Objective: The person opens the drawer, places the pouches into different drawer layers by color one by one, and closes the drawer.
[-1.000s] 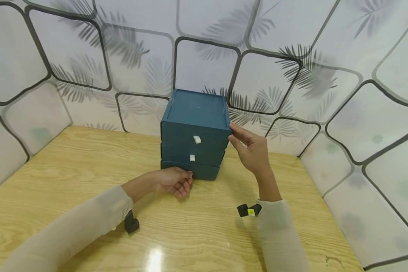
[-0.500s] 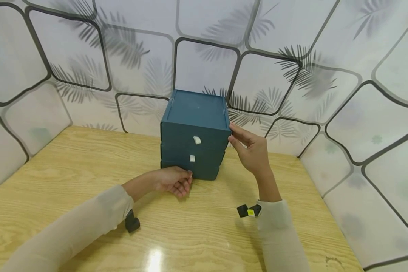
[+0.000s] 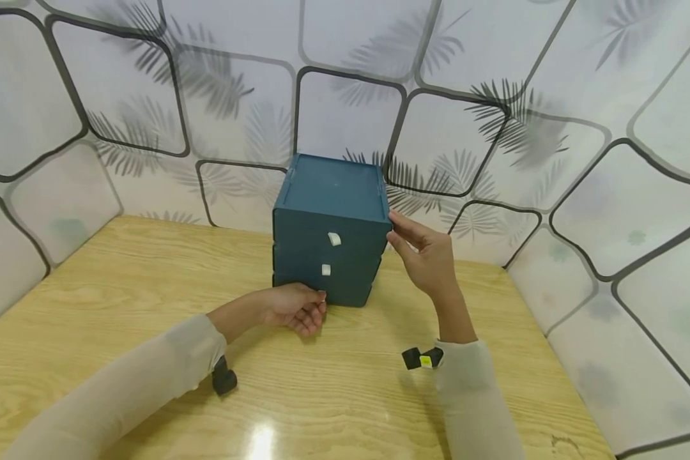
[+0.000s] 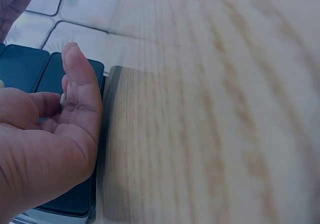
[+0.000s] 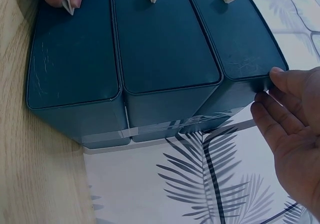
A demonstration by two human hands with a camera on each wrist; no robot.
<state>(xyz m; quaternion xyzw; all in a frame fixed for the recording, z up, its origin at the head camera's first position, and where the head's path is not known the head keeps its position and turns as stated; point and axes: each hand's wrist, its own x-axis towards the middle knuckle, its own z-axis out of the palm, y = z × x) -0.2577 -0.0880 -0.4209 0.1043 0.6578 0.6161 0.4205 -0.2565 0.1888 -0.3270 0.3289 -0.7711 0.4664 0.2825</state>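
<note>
A dark blue drawer unit [image 3: 333, 185] stands against the back wall, with three stacked drawer fronts showing in the right wrist view. At the bottom drawer [image 5: 75, 59], my left hand [image 3: 293, 305] pinches a small whitish pull tab [image 5: 67, 3] between thumb and finger. That tab is mostly hidden in the head view. My right hand [image 3: 428, 255] touches the unit's upper right front corner, its fingers [image 5: 270, 116] along the side. White tabs also show on the middle drawer [image 5: 165, 44] and the top drawer [image 5: 240, 39]. All three drawers look pushed in.
The unit rests on a wooden table [image 3: 322, 383]. Patterned white walls [image 3: 351, 102] with leaf prints enclose the back and sides. Clear tape [image 5: 120, 132] runs across the unit's side. A small black wrist camera [image 3: 224, 377] sits under the left sleeve.
</note>
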